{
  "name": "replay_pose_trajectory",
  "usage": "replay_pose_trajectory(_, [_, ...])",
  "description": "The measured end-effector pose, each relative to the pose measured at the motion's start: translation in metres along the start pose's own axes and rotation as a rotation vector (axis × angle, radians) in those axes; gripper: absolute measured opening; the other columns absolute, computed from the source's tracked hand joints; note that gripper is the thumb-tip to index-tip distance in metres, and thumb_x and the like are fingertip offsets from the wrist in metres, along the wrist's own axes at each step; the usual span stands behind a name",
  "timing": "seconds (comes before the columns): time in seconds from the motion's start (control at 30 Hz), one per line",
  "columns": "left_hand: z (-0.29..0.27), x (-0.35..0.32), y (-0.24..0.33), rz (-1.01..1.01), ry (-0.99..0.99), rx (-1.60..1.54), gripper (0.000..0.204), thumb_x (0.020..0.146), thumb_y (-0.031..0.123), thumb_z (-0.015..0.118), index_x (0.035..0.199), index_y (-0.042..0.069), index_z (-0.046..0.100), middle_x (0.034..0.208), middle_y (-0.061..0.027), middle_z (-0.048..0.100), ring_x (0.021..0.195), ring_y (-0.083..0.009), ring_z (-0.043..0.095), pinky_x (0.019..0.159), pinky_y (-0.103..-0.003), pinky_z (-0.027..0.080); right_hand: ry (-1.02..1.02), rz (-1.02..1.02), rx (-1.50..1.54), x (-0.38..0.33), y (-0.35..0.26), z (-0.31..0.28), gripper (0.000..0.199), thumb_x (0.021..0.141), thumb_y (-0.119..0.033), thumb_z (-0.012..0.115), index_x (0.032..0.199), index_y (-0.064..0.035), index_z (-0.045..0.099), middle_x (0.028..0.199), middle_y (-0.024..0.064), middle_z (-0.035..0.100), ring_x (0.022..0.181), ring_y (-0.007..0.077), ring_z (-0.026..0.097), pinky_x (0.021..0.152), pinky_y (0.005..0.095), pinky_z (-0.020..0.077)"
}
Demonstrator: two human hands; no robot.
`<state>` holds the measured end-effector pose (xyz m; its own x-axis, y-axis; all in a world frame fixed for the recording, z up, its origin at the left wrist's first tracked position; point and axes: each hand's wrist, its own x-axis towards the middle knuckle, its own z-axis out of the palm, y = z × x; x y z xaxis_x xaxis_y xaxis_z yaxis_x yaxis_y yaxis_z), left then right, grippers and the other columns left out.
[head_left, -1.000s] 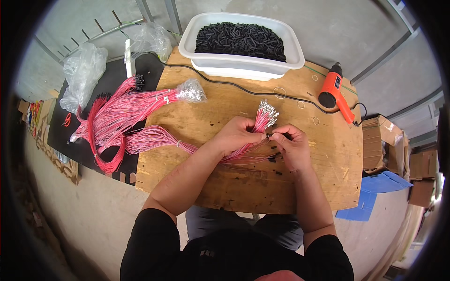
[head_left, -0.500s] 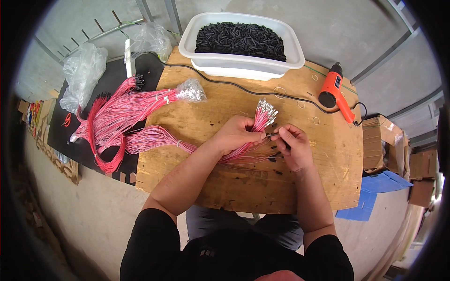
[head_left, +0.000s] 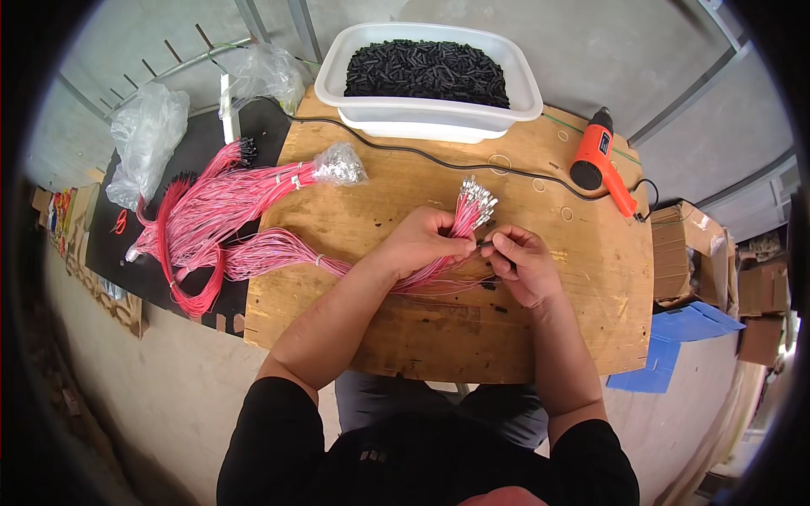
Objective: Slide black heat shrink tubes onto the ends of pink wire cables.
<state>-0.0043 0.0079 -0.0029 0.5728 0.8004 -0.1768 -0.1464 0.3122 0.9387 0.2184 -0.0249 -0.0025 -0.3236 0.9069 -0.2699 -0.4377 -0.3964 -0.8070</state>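
My left hand (head_left: 428, 242) is closed round a bundle of pink wires (head_left: 463, 221), whose silver metal terminals (head_left: 477, 201) fan out above the fingers. Just to its right, my right hand (head_left: 525, 263) pinches a small black sleeve (head_left: 486, 245) between thumb and fingertips, close to the left thumb. Whether a wire end sits inside that sleeve is too small to tell. Several thin wires trail below both hands over the wooden tabletop (head_left: 405, 325). More of the wire bundle (head_left: 283, 253) runs off to the left, tied with a band.
A white tub (head_left: 430, 114) full of short black sleeves stands at the back. An orange heat gun (head_left: 601, 156) lies at right, its black cable (head_left: 422, 158) crossing the table. Other pink wire bundles (head_left: 228, 198) and plastic bags (head_left: 150, 139) lie at left. Cardboard boxes (head_left: 683, 253) stand at right.
My right hand has shifted slightly left, bringing the black sleeve nearer the left thumb. The left hand keeps its hold on the wires. The whole view has moved a little.
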Motion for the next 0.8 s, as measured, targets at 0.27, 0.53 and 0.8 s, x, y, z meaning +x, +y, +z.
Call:
replay_pose_trajectory(0.27, [-0.003,0.000,-0.002,-0.013,-0.004,-0.015,0.010,0.087,0.004,0.073,0.094,-0.002,0.069,0.081,-0.0038,0.068,0.072,-0.0089,0.062,0.065,-0.023,0.050,-0.007,0.002,0.013,0.000,0.000,0.003,0.011,0.098,-0.011,0.064,0.101,-0.0002,0.064,0.085,0.0085,0.070,0.059,0.0055,0.046,0.050,0.0184,0.0334])
replay_pose_trajectory(0.53, [-0.001,0.000,0.000,-0.033,0.013,-0.004,0.014,0.087,0.006,0.075,0.098,-0.001,0.069,0.082,-0.0056,0.068,0.072,-0.0103,0.062,0.067,-0.023,0.051,-0.019,-0.014,-0.012,0.000,0.002,-0.001,0.010,0.098,-0.010,0.064,0.101,-0.0006,0.064,0.085,0.0084,0.070,0.059,0.0057,0.046,0.052,0.0190,0.0354])
replay_pose_trajectory(0.8, [-0.003,0.004,-0.006,0.122,0.030,0.315,0.019,0.089,0.015,0.076,0.098,0.000,0.072,0.080,0.0005,0.067,0.072,-0.0054,0.057,0.066,-0.025,0.049,0.174,-0.174,-0.175,0.000,-0.009,-0.002,0.018,0.093,-0.015,0.071,0.103,-0.0007,0.068,0.083,0.0027,0.067,0.059,0.0035,0.045,0.052,0.0183,0.0311])
